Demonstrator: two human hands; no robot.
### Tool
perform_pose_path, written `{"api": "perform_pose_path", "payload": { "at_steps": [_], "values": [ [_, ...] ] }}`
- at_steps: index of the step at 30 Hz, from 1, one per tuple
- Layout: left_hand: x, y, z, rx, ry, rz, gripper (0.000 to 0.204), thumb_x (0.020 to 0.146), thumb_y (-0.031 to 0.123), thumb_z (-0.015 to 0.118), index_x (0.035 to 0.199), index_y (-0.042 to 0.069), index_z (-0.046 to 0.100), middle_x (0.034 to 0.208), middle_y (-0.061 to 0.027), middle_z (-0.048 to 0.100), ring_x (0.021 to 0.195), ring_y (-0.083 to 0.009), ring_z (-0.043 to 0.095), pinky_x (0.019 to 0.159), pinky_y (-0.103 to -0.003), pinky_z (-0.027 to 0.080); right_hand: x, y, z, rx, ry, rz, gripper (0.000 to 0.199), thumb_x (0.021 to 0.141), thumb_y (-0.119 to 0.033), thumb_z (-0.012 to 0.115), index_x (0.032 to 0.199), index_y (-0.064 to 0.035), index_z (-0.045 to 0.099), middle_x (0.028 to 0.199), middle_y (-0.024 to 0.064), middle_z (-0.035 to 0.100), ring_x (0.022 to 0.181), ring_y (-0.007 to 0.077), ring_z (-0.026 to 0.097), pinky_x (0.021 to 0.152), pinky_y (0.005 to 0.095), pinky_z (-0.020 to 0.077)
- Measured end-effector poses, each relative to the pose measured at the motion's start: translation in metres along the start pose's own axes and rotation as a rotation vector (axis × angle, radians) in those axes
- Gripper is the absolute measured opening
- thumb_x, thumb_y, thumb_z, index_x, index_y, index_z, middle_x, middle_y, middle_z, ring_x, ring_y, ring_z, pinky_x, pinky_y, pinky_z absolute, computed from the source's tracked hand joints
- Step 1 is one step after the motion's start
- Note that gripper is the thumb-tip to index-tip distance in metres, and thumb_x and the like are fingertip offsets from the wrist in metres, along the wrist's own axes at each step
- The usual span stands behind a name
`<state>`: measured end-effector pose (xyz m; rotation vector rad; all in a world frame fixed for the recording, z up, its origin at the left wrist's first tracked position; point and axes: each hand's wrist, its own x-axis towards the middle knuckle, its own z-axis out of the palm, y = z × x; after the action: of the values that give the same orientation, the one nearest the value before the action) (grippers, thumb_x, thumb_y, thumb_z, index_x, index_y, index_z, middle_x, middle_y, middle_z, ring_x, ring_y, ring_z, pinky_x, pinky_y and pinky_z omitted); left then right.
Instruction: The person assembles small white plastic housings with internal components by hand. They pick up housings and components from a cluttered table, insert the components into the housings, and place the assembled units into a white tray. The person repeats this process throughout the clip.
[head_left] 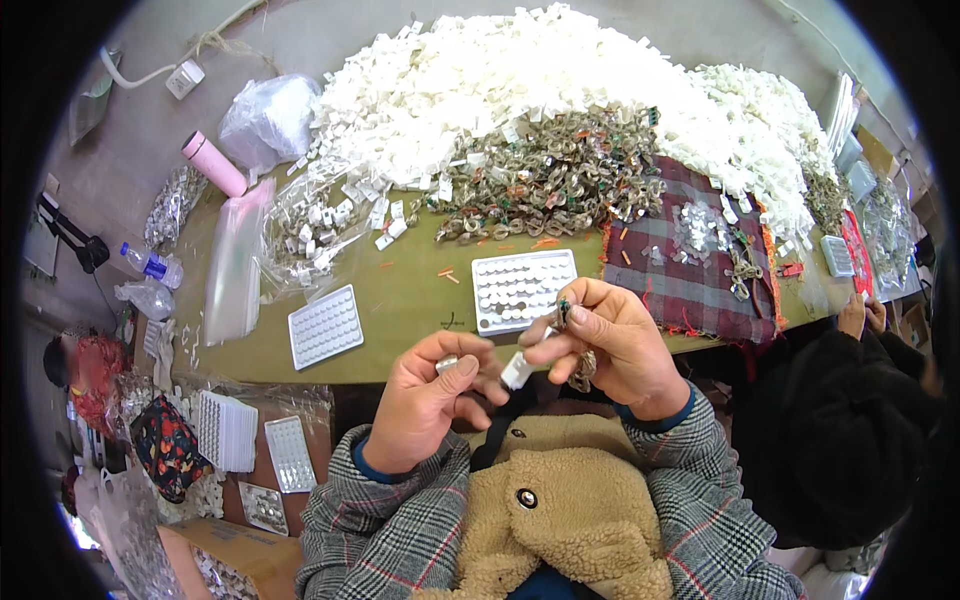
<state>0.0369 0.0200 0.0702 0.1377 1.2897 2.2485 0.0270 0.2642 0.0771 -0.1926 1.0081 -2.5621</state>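
Observation:
My left hand (pixel 428 402) is closed, with a small white plastic piece (pixel 447 366) pinched between thumb and forefinger. Facing it, my right hand (pixel 630 350) is closed on a small bundle of brownish wire (pixel 582 372), which hangs below its fingers. A dark, partly green bit (pixel 564 312) shows at the right thumb and forefinger. Between the two hands is a white plastic casing (pixel 516 371); which fingers support it I cannot tell. Just beyond them, on the table, lies a white tray (pixel 523 257) with rows of round white and some grey discs.
A second white tray (pixel 326 328) lies to the left. Behind rise a big heap of white casings (pixel 520 70) and a pile of wire bundles (pixel 560 180). A plaid cloth (pixel 650 260) carries clear bits. A pink flask (pixel 215 165) and water bottle (pixel 152 264) stand left; another person (pixel 840 440) sits right.

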Motion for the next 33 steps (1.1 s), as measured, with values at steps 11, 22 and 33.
{"api": "perform_pose_path", "payload": {
  "at_steps": [11, 22, 33],
  "values": [
    [-0.01, -0.03, -0.02, -0.122, -0.169, -0.271, 0.033, 0.096, 0.01, 0.064, 0.127, -0.002, 0.06, 0.097, -0.008, 0.068, 0.078, -0.0144, 0.065, 0.065, -0.027, 0.058, 0.004, 0.009, 0.01, -0.155, -0.038, 0.31, 0.014, 0.102, -0.009, 0.052, 0.107, 0.0047, 0.051, 0.102, 0.0238, 0.068, 0.093, 0.03, 0.073, 0.065, 0.0284, 0.0629],
    [0.003, -0.046, -0.026, -0.338, 0.03, 0.029, 0.031, 0.091, 0.008, 0.07, 0.118, 0.0, 0.057, 0.098, -0.0083, 0.067, 0.079, -0.0163, 0.068, 0.072, -0.032, 0.062, 0.007, 0.043, 0.017, -0.432, 0.081, -0.057, 0.008, 0.096, -0.005, 0.063, 0.101, 0.0005, 0.061, 0.08, 0.0016, 0.064, 0.064, 0.0041, 0.057, 0.05, 0.0182, 0.0436],
    [0.007, -0.055, -0.03, -0.339, 0.123, 0.125, 0.024, 0.091, 0.006, 0.068, 0.113, -0.002, 0.062, 0.106, -0.0127, 0.068, 0.093, -0.0221, 0.071, 0.08, -0.034, 0.064, 0.013, 0.065, 0.02, -1.003, 0.103, -0.355, 0.009, 0.092, -0.004, 0.068, 0.092, 0.0047, 0.066, 0.081, 0.0029, 0.064, 0.062, 0.0053, 0.054, 0.054, 0.0196, 0.0422]
  ]
}}
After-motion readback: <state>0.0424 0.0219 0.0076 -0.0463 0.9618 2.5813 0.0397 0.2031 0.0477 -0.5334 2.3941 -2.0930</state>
